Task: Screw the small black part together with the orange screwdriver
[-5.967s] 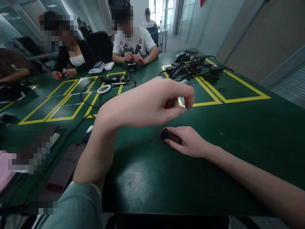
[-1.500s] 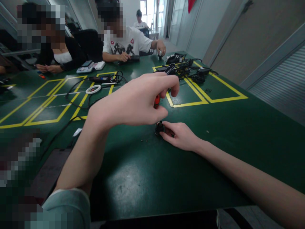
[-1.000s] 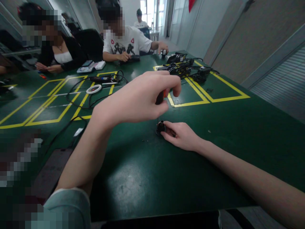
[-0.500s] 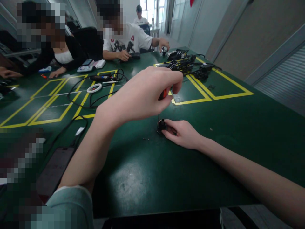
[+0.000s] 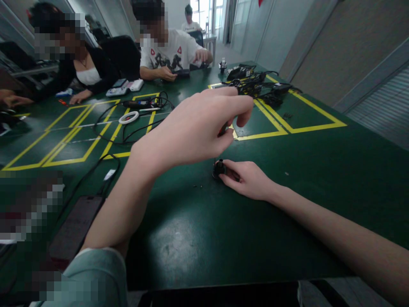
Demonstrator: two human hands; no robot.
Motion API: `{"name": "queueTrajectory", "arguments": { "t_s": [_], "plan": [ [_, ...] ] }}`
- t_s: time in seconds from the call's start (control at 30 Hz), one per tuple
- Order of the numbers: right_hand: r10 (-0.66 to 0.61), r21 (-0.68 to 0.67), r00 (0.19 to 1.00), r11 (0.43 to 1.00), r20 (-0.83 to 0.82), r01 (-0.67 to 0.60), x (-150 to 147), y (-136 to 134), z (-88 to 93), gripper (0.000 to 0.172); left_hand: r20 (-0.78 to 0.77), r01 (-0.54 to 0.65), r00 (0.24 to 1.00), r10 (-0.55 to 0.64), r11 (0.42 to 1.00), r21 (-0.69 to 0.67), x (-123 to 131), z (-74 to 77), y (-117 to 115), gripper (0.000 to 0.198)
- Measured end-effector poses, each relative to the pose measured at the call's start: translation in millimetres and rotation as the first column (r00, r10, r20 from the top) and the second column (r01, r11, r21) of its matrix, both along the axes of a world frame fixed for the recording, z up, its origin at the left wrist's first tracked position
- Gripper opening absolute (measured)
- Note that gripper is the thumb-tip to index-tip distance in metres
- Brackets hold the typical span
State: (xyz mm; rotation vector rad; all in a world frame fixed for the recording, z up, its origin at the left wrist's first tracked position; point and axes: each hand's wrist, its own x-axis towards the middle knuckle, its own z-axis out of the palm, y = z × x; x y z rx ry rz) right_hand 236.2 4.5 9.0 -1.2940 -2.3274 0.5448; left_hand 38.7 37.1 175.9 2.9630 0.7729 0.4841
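My left hand (image 5: pixel 191 130) is raised over the green table with its fingers closed round a screwdriver (image 5: pixel 223 129). Only a bit of its red and black handle shows, and its thin shaft points down at a small black round part with a short upright stem (image 5: pixel 219 170). That part rests on the table, pinched at its right side between the thumb and fingers of my right hand (image 5: pixel 251 180). Just left of it lie a couple of tiny screw-like pieces (image 5: pixel 195 186). Where the tip meets the part is too small to make out.
A phone-like dark device (image 5: pixel 76 224) with a cable lies by my left forearm. Further off are a white ring (image 5: pixel 128 117), a black cabled tool (image 5: pixel 140 104) and a heap of black cables (image 5: pixel 265 87). Two people sit across the table (image 5: pixel 319 170); another is farther back.
The view has shifted slightly. Both my hands keep their grips, and less red shows on the screwdriver handle. A co-worker's hand has drawn back from a small object at the far edge.
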Motion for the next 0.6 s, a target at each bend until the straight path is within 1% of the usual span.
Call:
{"name": "queueTrajectory", "arguments": {
  "t_s": [0.17, 0.33, 0.47, 0.6],
  "plan": [
    [0.001, 0.018, 1.000, 1.000, 0.002, -0.001, 0.8, 0.4, -1.5, 0.024, -0.022, 0.026, 0.999, -0.026, 0.999, -0.026, -3.4, 1.1, -0.4, 0.028],
    [0.002, 0.010, 1.000, 1.000, -0.007, -0.002, 0.8, 0.2, -1.4, 0.021, -0.012, 0.029, 0.999, -0.029, 1.000, 0.005, -3.3, 0.9, 0.3, 0.029],
    [-0.005, 0.001, 1.000, 1.000, -0.008, 0.005, 0.2, -0.4, -0.4, 0.021, 0.007, 0.035, 0.999, -0.035, 0.999, 0.007, -1.6, -1.5, 1.6, 0.029],
    [-0.002, 0.000, 1.000, 1.000, -0.006, 0.002, 0.1, -0.6, -0.3, 0.022, -0.005, 0.044, 0.999, -0.044, 0.999, 0.006, -1.8, -0.1, 0.4, 0.032]
  ]
}}
